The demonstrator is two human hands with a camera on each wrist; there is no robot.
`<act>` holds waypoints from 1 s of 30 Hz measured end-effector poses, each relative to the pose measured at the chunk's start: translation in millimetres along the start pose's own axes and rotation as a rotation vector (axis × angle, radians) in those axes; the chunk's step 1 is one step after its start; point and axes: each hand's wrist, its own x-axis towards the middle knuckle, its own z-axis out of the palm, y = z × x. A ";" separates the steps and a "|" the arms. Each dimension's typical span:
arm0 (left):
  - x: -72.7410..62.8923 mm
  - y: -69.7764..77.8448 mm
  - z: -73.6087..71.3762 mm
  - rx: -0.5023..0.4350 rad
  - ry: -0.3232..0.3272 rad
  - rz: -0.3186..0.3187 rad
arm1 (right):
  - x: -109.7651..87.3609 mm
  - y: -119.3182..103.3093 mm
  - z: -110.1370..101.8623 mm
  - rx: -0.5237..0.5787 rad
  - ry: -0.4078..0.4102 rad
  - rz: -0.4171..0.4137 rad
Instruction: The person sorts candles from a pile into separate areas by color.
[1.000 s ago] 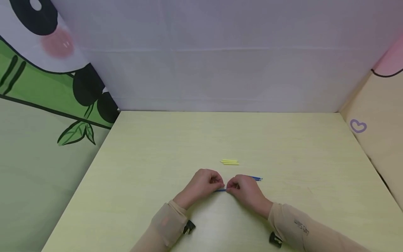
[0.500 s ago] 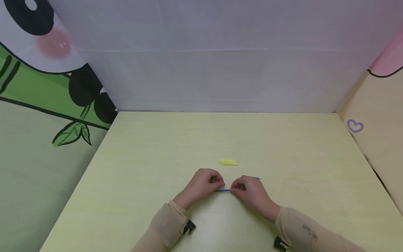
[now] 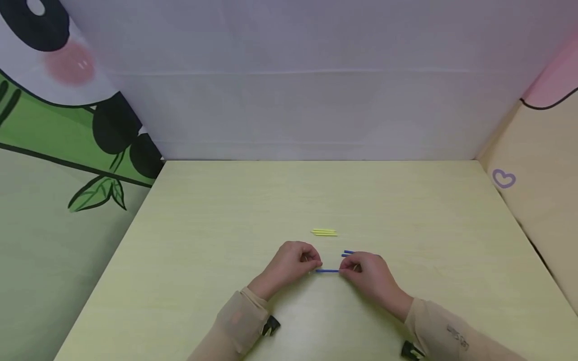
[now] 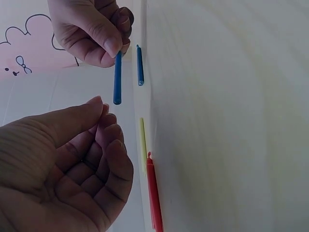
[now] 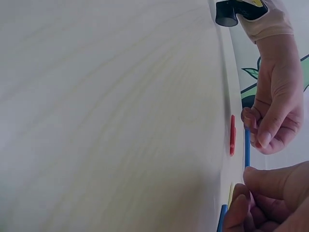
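Observation:
A thin blue candle (image 3: 327,271) lies level between the two hands above the table. My right hand (image 3: 372,276) pinches its right end between thumb and forefinger. The left hand (image 3: 293,263) stands beside its other end, thumb and forefinger tips together and the other fingers curled. In the left wrist view a small gap shows between those fingertips and the blue candle (image 4: 117,82), and nothing is visible in the pinch. More blue candles (image 3: 348,252) lie on the table behind the right hand, which partly covers them.
Several yellow candles (image 3: 323,232) lie side by side farther back on the pale wooden table (image 3: 217,210). Red candles (image 4: 154,193) show in the left wrist view; the left hand hides them from the head camera. A light wall (image 3: 316,110) closes the table's back.
My right hand has moved right with the blue candle, so more of its length shows. The left hand has kept its shape and place in the view. The view has turned slightly right.

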 end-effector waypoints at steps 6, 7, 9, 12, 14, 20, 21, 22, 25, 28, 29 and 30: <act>0.5 0.1 1.9 -0.004 -0.004 0.001 | -2.6 5.1 -6.6 0.000 0.024 0.025; 0.5 0.2 2.2 -0.003 -0.004 0.002 | -2.8 6.0 -7.4 0.001 0.025 0.028; 0.5 0.8 2.6 -0.001 -0.003 0.003 | -3.7 7.5 -9.3 0.004 0.029 0.034; 0.5 1.9 3.2 0.000 -0.007 0.003 | -4.5 9.7 -12.0 0.006 0.037 0.044; 0.4 2.9 3.6 0.000 -0.009 0.004 | -4.9 11.1 -13.8 0.008 0.042 0.047; -7.7 2.3 3.4 -0.001 -0.023 0.018 | -11.9 11.5 -11.1 -0.006 0.068 0.052; -9.3 2.1 3.4 0.001 -0.026 0.020 | -13.4 11.4 -10.5 -0.009 0.072 0.052; -10.7 1.8 3.5 0.004 -0.030 0.022 | -14.8 11.0 -10.0 -0.014 0.077 0.054; -14.9 0.1 3.8 0.009 -0.041 0.024 | -18.9 9.7 -8.6 -0.027 0.086 0.065; -19.7 -0.9 3.4 0.014 -0.048 0.032 | -23.0 8.8 -7.0 -0.034 0.092 0.078; -21.4 -1.3 3.3 0.013 -0.049 0.035 | -24.6 8.8 -6.5 -0.034 0.094 0.081; -23.3 -1.5 3.1 0.013 -0.049 0.040 | -26.0 8.9 -5.7 -0.034 0.096 0.084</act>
